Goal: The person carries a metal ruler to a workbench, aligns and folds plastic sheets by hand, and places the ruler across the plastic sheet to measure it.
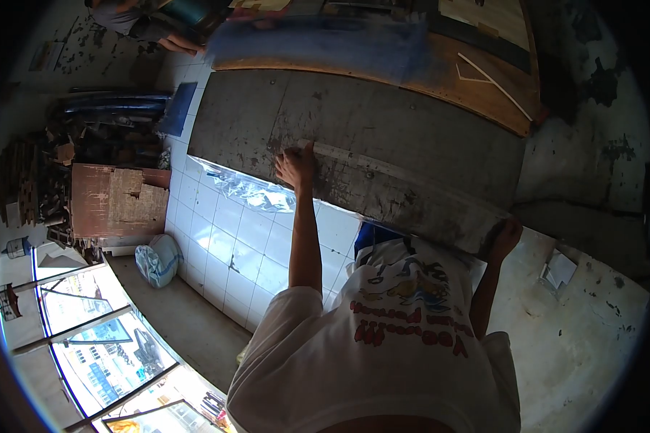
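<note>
A worn dark grey tabletop (354, 108) stretches across in front of me, scuffed and stained. My left hand (295, 167) rests on it near the front edge, fingers spread, thumb beside the end of a long thin pale strip (383, 164) that looks like a ruler. This strip runs across the top toward the right. Over at the right end, my right hand (508, 237) is closed at the front edge, next to a dark patch. Shadow hides what its fingers hold, if anything.
Behind stands a wooden table (440, 90) with a blue covering (325, 47) and a thin wooden stick (495, 83). Scrap wood (58, 148) is piled at left, near a white plastic sack (159, 260). Clear plastic (256, 193) lies below the front edge. Another person (141, 22) is at top left.
</note>
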Action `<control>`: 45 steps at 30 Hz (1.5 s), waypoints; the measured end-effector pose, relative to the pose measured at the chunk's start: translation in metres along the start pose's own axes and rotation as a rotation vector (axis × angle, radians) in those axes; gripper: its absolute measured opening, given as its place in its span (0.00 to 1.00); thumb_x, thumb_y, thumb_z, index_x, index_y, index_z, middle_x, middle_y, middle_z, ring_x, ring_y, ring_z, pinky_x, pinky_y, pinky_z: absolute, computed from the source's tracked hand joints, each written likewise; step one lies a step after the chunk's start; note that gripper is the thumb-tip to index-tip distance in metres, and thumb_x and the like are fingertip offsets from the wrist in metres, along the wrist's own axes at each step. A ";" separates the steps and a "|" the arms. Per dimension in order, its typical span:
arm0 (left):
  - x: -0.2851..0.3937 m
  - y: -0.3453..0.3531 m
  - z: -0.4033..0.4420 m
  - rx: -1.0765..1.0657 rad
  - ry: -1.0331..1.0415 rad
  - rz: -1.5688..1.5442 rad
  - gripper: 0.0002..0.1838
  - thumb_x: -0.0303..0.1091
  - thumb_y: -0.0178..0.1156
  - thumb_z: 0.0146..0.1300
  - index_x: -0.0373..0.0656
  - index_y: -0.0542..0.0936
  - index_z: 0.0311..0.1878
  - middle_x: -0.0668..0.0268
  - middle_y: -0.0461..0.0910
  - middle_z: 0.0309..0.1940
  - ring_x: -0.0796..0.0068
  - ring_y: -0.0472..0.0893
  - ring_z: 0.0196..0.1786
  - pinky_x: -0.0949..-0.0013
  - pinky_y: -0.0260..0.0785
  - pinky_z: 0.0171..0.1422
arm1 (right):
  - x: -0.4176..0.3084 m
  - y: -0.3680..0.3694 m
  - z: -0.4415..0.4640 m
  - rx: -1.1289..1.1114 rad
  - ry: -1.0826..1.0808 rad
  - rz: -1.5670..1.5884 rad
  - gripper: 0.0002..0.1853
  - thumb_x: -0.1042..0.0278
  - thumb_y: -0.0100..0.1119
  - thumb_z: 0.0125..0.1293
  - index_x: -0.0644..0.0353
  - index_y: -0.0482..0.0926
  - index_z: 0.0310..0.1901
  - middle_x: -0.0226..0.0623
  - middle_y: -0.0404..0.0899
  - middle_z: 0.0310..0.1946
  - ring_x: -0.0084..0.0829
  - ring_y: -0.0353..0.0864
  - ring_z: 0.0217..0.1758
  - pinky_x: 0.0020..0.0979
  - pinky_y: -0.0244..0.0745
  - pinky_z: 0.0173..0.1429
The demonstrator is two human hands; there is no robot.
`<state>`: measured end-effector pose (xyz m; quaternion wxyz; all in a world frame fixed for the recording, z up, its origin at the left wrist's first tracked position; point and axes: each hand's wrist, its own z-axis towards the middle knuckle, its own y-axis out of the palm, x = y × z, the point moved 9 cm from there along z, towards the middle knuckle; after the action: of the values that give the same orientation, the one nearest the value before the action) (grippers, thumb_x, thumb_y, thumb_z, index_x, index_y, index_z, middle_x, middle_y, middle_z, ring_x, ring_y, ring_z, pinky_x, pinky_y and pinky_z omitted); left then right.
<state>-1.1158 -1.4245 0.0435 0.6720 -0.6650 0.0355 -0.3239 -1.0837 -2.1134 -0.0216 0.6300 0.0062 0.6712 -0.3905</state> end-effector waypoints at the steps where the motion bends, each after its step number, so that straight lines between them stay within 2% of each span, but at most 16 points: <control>1: 0.000 0.000 -0.002 0.015 -0.001 -0.005 0.29 0.62 0.68 0.47 0.47 0.82 0.42 0.59 0.75 0.45 0.56 0.70 0.57 0.49 0.57 0.60 | 0.000 0.000 -0.001 -0.002 0.011 0.013 0.13 0.64 0.55 0.67 0.67 0.77 0.44 0.41 0.79 0.41 0.34 0.77 0.47 0.34 0.70 0.55; 9: 0.004 -0.009 -0.015 0.143 0.008 -0.047 0.27 0.62 0.66 0.51 0.48 0.82 0.42 0.61 0.77 0.42 0.57 0.72 0.54 0.51 0.58 0.56 | 0.002 0.001 -0.001 -0.008 0.045 0.037 0.14 0.63 0.54 0.68 0.67 0.77 0.44 0.41 0.79 0.41 0.34 0.77 0.47 0.34 0.70 0.56; 15: 0.021 -0.015 -0.026 0.193 0.131 0.004 0.22 0.56 0.60 0.60 0.45 0.81 0.43 0.60 0.79 0.41 0.57 0.74 0.51 0.53 0.60 0.56 | -0.005 0.000 -0.001 -0.001 0.037 0.001 0.14 0.63 0.54 0.68 0.67 0.77 0.45 0.41 0.78 0.42 0.34 0.77 0.48 0.34 0.69 0.56; 18: 0.025 -0.015 -0.031 0.171 0.158 0.071 0.22 0.53 0.56 0.63 0.44 0.80 0.48 0.59 0.78 0.42 0.57 0.74 0.51 0.53 0.61 0.55 | -0.013 0.001 -0.003 -0.028 0.073 -0.006 0.17 0.61 0.52 0.69 0.69 0.76 0.47 0.44 0.78 0.45 0.37 0.76 0.51 0.36 0.68 0.59; 21: 0.030 -0.012 -0.040 0.100 0.173 0.121 0.25 0.52 0.54 0.65 0.42 0.77 0.55 0.57 0.76 0.44 0.57 0.74 0.51 0.53 0.61 0.55 | -0.010 0.000 -0.001 -0.018 0.023 0.010 0.15 0.62 0.54 0.68 0.67 0.77 0.45 0.40 0.79 0.42 0.33 0.77 0.47 0.34 0.70 0.55; 25: 0.033 -0.009 -0.044 0.038 0.165 0.151 0.29 0.51 0.52 0.66 0.39 0.71 0.62 0.56 0.74 0.47 0.56 0.74 0.52 0.53 0.62 0.55 | -0.011 0.000 -0.003 -0.015 0.059 0.022 0.16 0.61 0.54 0.68 0.68 0.77 0.46 0.40 0.78 0.42 0.33 0.76 0.47 0.34 0.70 0.55; 30: 0.036 -0.009 -0.043 -0.022 0.162 0.143 0.31 0.52 0.51 0.67 0.37 0.69 0.63 0.54 0.73 0.49 0.55 0.74 0.53 0.53 0.64 0.55 | -0.006 0.000 -0.001 -0.012 0.040 -0.009 0.16 0.63 0.52 0.68 0.68 0.77 0.47 0.43 0.79 0.43 0.36 0.77 0.49 0.35 0.70 0.57; 36: 0.037 -0.007 -0.041 -0.077 0.179 0.153 0.32 0.52 0.50 0.67 0.35 0.67 0.63 0.53 0.73 0.48 0.52 0.75 0.54 0.51 0.66 0.55 | -0.005 0.001 -0.004 -0.010 0.074 0.106 0.15 0.61 0.53 0.68 0.68 0.76 0.44 0.41 0.77 0.41 0.34 0.76 0.47 0.34 0.69 0.55; 38: 0.035 -0.002 -0.039 -0.083 0.182 0.165 0.31 0.53 0.51 0.66 0.37 0.67 0.62 0.50 0.74 0.46 0.50 0.76 0.52 0.50 0.69 0.53 | -0.011 -0.001 -0.003 -0.016 0.013 0.043 0.15 0.61 0.53 0.68 0.68 0.76 0.44 0.40 0.77 0.40 0.34 0.75 0.46 0.34 0.69 0.55; 40: 0.045 -0.017 -0.046 0.053 0.261 0.068 0.33 0.54 0.50 0.66 0.37 0.66 0.64 0.51 0.73 0.44 0.51 0.76 0.51 0.49 0.69 0.51 | -0.018 -0.001 -0.003 -0.014 -0.004 0.011 0.15 0.62 0.52 0.69 0.68 0.75 0.43 0.40 0.77 0.39 0.34 0.75 0.45 0.34 0.68 0.54; 43: 0.044 -0.008 -0.046 -0.069 0.229 0.170 0.34 0.55 0.50 0.66 0.37 0.66 0.66 0.51 0.72 0.45 0.51 0.74 0.52 0.48 0.66 0.52 | -0.026 -0.002 -0.005 0.010 0.035 -0.009 0.14 0.63 0.51 0.68 0.68 0.75 0.42 0.41 0.77 0.39 0.35 0.75 0.45 0.34 0.68 0.54; 45: 0.042 -0.008 -0.045 -0.028 0.259 0.194 0.35 0.55 0.51 0.66 0.37 0.65 0.66 0.53 0.71 0.44 0.52 0.73 0.52 0.50 0.64 0.52 | -0.021 0.002 -0.003 0.007 0.008 -0.010 0.13 0.64 0.51 0.67 0.68 0.76 0.42 0.42 0.77 0.38 0.36 0.76 0.44 0.35 0.69 0.54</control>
<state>-1.1073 -1.4835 0.0616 0.6805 -0.6205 0.1904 -0.3400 -1.0809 -2.1004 -0.0047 0.6253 0.0065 0.6725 -0.3959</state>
